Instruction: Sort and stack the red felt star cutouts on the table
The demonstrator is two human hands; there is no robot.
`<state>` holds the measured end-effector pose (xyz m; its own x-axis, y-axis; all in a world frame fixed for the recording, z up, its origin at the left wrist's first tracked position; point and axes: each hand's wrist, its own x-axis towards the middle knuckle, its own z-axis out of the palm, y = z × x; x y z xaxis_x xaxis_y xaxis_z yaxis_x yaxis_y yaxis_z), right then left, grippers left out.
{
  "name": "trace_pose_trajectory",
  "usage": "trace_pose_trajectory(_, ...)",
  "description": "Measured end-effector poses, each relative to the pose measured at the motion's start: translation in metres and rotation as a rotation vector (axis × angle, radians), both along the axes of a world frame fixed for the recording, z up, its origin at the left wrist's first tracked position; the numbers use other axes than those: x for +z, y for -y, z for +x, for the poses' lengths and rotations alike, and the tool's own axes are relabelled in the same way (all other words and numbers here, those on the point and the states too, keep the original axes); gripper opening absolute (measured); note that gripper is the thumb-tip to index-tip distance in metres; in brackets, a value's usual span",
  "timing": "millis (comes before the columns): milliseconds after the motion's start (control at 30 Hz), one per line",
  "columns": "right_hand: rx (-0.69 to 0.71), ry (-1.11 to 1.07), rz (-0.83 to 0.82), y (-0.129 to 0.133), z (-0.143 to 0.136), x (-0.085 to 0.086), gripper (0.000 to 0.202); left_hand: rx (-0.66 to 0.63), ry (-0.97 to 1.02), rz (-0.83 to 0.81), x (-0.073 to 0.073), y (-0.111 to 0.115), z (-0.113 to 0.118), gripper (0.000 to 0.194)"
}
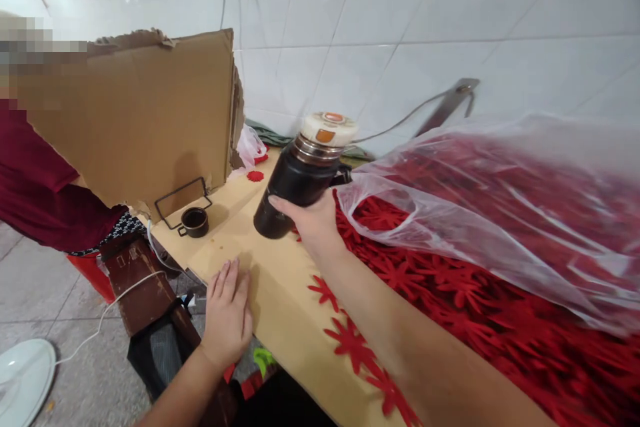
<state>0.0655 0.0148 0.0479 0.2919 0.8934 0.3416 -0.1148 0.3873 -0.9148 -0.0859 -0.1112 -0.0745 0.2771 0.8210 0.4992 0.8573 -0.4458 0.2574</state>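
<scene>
My right hand [315,220] grips a black thermos flask [295,183] by its body, tilted to the right above the table. The flask has a steel neck and a white stopper [329,130] with orange marks; some of my fingers are hidden behind it. My left hand [229,310] lies flat on the table's near edge, fingers stretched out, holding nothing. A small dark cup [194,222] with a handle stands on the tabletop [280,280], left of the flask and in front of a wire stand [183,203].
Red flower-shaped felt pieces [450,280] pile up at right, partly under a clear plastic bag [510,227]. A cardboard sheet [145,107] stands upright at left, beside a person in a maroon top [45,180]. A brown bench [143,280] and white cable [107,307] are below.
</scene>
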Motion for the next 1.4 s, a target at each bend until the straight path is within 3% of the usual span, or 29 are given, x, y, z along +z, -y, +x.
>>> trace_pose_trajectory(133, 0.020, -0.087, 0.094, -0.052, -0.026, -0.002, 0.044, -0.032, 0.015, -0.017, -0.001, -0.004, 0.000, 0.059)
trace_pose_trajectory(233, 0.045, -0.097, 0.117, -0.080, -0.046, -0.007, 0.052, -0.067, 0.006, -0.028, 0.000, -0.005, -0.003, 0.058)
trace_pose_trajectory(433, 0.032, -0.040, 0.002, -0.121, -0.078, -0.034, 0.074, -0.068, -0.034, -0.033, -0.003, -0.006, -0.005, 0.061)
trace_pose_trajectory(633, 0.055, 0.028, 0.003, -0.141, -0.087, -0.055, 0.075, -0.070, -0.013, -0.053, -0.006, -0.006, -0.004, 0.063)
trace_pose_trajectory(900, 0.076, 0.098, -0.036, -0.145, -0.087, -0.071, 0.075, -0.084, -0.020, -0.032, 0.000, -0.005, -0.003, 0.058)
trace_pose_trajectory(1033, 0.076, 0.246, -0.032, -0.139, -0.082, -0.071, 0.077, -0.087, -0.011, -0.012, 0.002, -0.007, -0.004, 0.057)
trace_pose_trajectory(1200, -0.192, 0.689, -0.230, -0.087, -0.060, -0.087, 0.082, -0.110, 0.073, -0.023, 0.000, -0.008, -0.004, 0.053)
trace_pose_trajectory(1267, -0.120, 0.921, -0.198, -0.055, -0.051, -0.095, 0.077, -0.129, 0.164, 0.013, -0.002, -0.004, -0.003, 0.049)
trace_pose_trajectory(1400, 0.252, 1.378, -0.120, -0.009, -0.049, -0.100, 0.074, -0.061, 0.465, 0.086, -0.005, 0.018, -0.005, 0.043)
